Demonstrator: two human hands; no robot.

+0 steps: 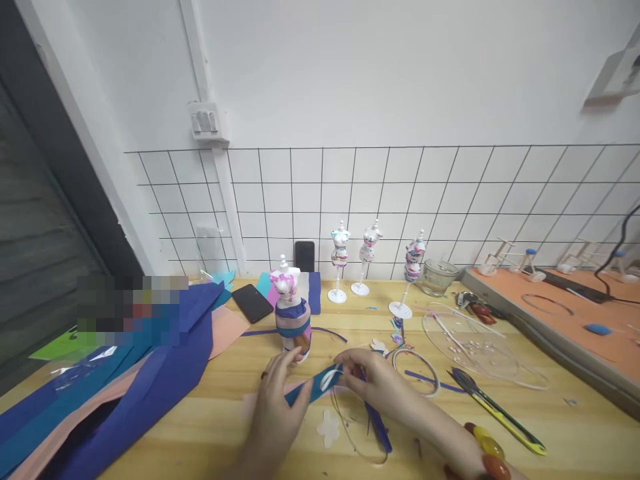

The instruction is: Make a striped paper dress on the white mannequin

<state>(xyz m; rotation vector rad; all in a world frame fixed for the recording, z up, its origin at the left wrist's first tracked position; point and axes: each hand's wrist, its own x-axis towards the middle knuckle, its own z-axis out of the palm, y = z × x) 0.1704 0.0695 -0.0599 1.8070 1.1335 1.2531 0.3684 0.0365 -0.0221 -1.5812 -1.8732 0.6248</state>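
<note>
Between my hands lies a teal strip (313,392) of thin, paper-like material, with a white streak near its right end. My right hand (373,383) pinches that end. My left hand (277,403) has its thumb against the strip's left part and its fingers curved around that end. Just beyond the left fingertips stands a small dress-form mannequin (285,287), white and pink above, wrapped in blue, pale and teal bands below. A dark blue strip (377,427) and a pale flower-shaped cutout (329,428) lie below the right hand.
Coloured sheets (185,360) pile up at left, near a black phone (253,303). Several painted mannequins on stands (337,295) are at the back, beside a glass bowl (439,277). At right lie a yellow-and-black cutting tool (500,410), clear film (470,340) and rings (436,383).
</note>
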